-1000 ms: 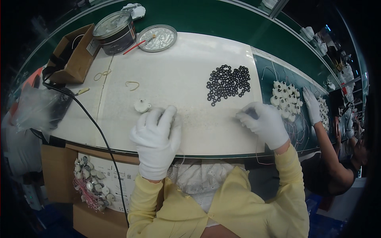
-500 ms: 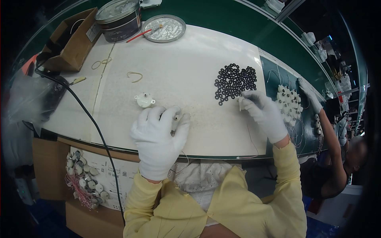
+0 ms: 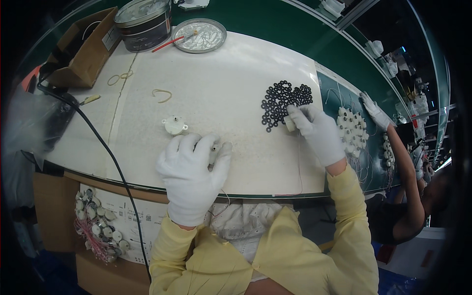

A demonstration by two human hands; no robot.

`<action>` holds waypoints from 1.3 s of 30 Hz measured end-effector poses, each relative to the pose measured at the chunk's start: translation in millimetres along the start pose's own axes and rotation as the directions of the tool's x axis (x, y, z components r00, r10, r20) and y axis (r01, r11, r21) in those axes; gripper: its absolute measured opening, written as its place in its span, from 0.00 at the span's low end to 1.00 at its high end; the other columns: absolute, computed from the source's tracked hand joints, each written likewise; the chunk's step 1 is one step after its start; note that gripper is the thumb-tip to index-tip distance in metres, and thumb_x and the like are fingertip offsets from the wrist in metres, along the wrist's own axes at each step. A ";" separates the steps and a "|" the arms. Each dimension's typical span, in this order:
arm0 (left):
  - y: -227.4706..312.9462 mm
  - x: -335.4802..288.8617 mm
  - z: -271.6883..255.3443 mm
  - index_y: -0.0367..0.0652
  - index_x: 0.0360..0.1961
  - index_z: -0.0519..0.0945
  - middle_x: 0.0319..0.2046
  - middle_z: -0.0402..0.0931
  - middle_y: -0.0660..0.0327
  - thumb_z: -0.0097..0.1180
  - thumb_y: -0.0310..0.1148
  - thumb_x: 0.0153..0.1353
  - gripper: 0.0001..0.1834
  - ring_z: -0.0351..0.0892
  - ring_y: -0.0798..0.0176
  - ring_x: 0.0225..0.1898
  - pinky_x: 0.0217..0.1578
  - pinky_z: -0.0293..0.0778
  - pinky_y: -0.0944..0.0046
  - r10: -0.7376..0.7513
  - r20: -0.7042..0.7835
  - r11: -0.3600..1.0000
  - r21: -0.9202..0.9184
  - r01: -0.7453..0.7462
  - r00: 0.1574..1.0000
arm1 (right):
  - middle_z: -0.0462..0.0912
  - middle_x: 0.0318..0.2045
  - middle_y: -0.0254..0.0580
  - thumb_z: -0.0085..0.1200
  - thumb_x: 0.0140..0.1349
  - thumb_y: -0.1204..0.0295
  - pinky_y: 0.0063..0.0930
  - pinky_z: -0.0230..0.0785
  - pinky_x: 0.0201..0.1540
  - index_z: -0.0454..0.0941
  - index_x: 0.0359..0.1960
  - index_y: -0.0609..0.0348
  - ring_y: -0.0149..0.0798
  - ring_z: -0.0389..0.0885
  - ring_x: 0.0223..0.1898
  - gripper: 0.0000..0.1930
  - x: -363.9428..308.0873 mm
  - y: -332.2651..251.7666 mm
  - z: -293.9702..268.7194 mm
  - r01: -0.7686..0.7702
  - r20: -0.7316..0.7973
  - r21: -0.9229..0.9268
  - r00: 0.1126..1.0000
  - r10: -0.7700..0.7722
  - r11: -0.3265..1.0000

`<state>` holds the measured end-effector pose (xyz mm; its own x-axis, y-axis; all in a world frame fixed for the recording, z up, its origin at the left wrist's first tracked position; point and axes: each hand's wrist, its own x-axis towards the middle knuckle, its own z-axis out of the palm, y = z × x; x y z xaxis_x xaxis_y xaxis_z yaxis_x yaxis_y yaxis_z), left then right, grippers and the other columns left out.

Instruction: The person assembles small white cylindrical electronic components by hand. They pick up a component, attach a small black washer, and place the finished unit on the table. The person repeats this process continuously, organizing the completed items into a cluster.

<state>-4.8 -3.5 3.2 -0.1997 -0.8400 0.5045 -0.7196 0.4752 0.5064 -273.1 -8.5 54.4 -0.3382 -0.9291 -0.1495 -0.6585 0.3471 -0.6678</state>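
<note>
My left hand [image 3: 189, 174], in a white glove, is closed around a small motor [image 3: 214, 148]. Only its shaft and a bit of its body show between thumb and fingers, and a thin wire trails down over the table's front edge. In the fingertips of my gloved right hand [image 3: 319, 135] is another small white motor [image 3: 289, 124], tilted, its wire hanging toward the front edge. It is at the lower right of a pile of black rubber rings [image 3: 280, 101]. A third white motor [image 3: 174, 125], with side lugs and a shaft, lies just beyond my left hand.
Rubber bands [image 3: 161, 95] lie farther back on the white tabletop [image 3: 211, 78]. A brush rests on a round lid [image 3: 199, 42] beside a tub [image 3: 142, 29]. At right, a co-worker's gloved hand [image 3: 376, 112] is by grouped motors [image 3: 351, 128]. A black cable [image 3: 105, 147] crosses the left side.
My right hand has moved slightly left with its motor, nearer the rings, and turned it a little. My left hand keeps its hold. The whole view has shifted slightly.
</note>
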 end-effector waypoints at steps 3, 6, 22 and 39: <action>-0.5 -1.8 1.4 0.45 0.38 0.86 0.33 0.80 0.59 0.72 0.37 0.57 0.11 0.79 0.50 0.39 0.40 0.73 0.50 -0.014 0.012 1.000 0.000 0.014 1.000 | 0.87 0.26 0.38 0.60 0.72 0.53 0.26 0.74 0.37 0.87 0.38 0.60 0.31 0.82 0.27 0.20 -1.8 -5.3 5.0 -0.001 -0.021 -0.027 1.000 0.001 1.000; -2.9 0.4 4.2 0.46 0.35 0.86 0.30 0.78 0.61 0.72 0.36 0.55 0.10 0.78 0.52 0.35 0.35 0.72 0.52 0.046 -0.058 0.999 0.017 -0.045 0.997 | 0.86 0.23 0.40 0.62 0.71 0.53 0.31 0.76 0.32 0.86 0.35 0.58 0.39 0.85 0.25 0.19 -7.2 -9.3 8.0 0.134 -0.075 -0.179 0.986 -0.149 0.975; -4.9 0.5 4.7 0.45 0.33 0.86 0.28 0.77 0.62 0.73 0.37 0.55 0.10 0.78 0.53 0.32 0.32 0.70 0.53 0.071 -0.082 0.997 0.007 -0.070 0.994 | 0.83 0.21 0.41 0.64 0.68 0.58 0.40 0.76 0.27 0.88 0.33 0.53 0.48 0.85 0.22 0.13 -53.3 0.7 -17.4 0.563 0.298 -0.629 0.812 -0.502 0.536; -1.8 -0.8 4.4 0.44 0.36 0.86 0.32 0.80 0.59 0.72 0.35 0.56 0.10 0.79 0.51 0.36 0.36 0.74 0.51 0.069 -0.048 0.997 0.050 -0.067 0.996 | 0.86 0.24 0.48 0.62 0.70 0.56 0.43 0.77 0.29 0.86 0.45 0.53 0.51 0.86 0.26 0.14 -56.7 58.9 -39.7 0.231 -0.225 -0.518 0.892 -0.392 0.824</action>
<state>-6.2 -4.8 -1.1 -0.2169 -0.7916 0.5713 -0.7368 0.5166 0.4361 -319.4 69.6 52.6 -0.1953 -0.9361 0.2927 -0.9687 0.1376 -0.2066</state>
